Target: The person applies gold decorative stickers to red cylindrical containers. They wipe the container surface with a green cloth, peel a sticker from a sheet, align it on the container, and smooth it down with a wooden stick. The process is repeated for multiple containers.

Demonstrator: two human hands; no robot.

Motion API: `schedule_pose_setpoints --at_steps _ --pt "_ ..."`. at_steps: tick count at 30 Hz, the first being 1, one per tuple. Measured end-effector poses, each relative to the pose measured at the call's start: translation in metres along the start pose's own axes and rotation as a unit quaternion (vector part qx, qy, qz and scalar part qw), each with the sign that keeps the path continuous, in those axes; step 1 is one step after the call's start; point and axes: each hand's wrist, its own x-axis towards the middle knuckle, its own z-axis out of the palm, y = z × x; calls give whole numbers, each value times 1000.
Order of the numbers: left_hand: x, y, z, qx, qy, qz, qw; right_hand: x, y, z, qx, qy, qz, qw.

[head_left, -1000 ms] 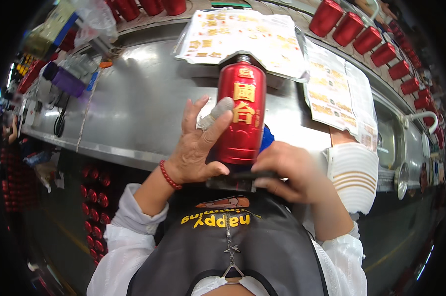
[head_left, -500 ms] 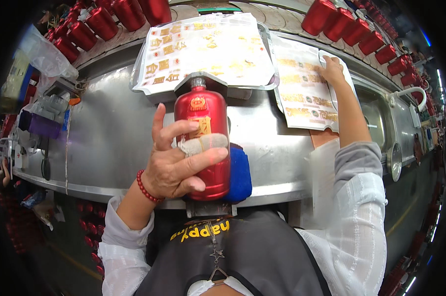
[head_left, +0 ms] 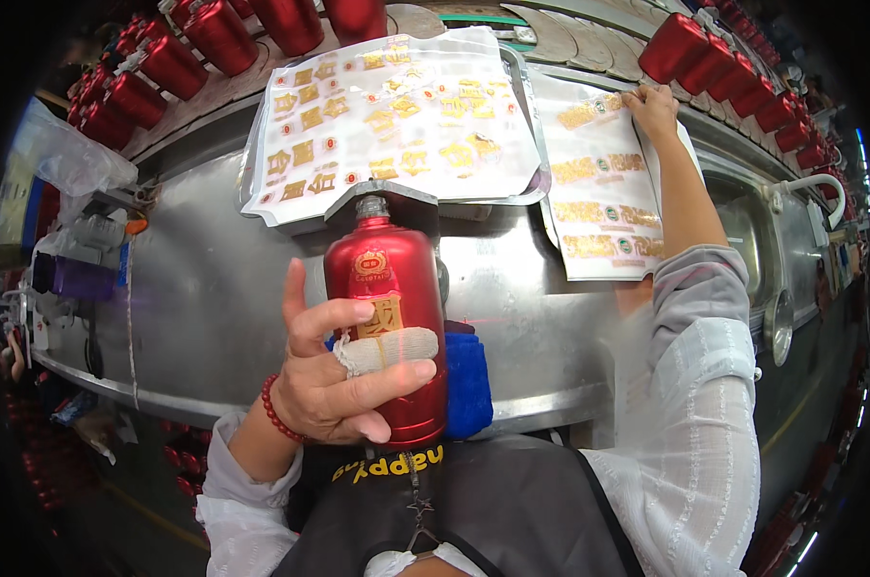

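A red bottle (head_left: 411, 260) with a clear neck and a gold-lettered label lies in front of me, its neck at a notched metal bracket (head_left: 382, 188). My left hand (head_left: 343, 370) is closed round its lower left side, fingers across its front; one finger has a pale wrap, and the index finger stands out straight. At the far right, my right hand (head_left: 654, 108) pinches the right end of a gold-lettered sticker (head_left: 591, 111) at the top of a white sticker sheet (head_left: 589, 197). That sticker slants up toward my fingertips; its gripped end is hidden.
Another sheet of gold and red stickers (head_left: 358, 144) covers a metal tray (head_left: 541, 188). Blue cloth (head_left: 468, 385) lies beside the bottle. Red bottles (head_left: 218, 38) line the back on both sides. A sink (head_left: 733, 216) with a white faucet (head_left: 819, 188) is at right.
The top sticker on the right-hand sheet now slants, with my right fingers at its end. My left hand stays on the bottle; the view has shifted slightly.
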Motion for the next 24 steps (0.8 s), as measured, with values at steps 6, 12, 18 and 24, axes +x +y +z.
schedule_pose_setpoints --at_steps 6,12,18,24 --pt "32 -34 -20 49 -56 43 996 -19 -52 -80 -5 58 -126 990" --pt "31 -35 -16 40 -43 37 998 -70 -122 -199 50 8 -261 964" --pt "4 6 -5 -15 -31 38 999 -127 -188 -305 138 -15 -384 913" --pt "29 21 -4 -237 139 -67 959 -198 -253 -382 182 -27 -490 852"
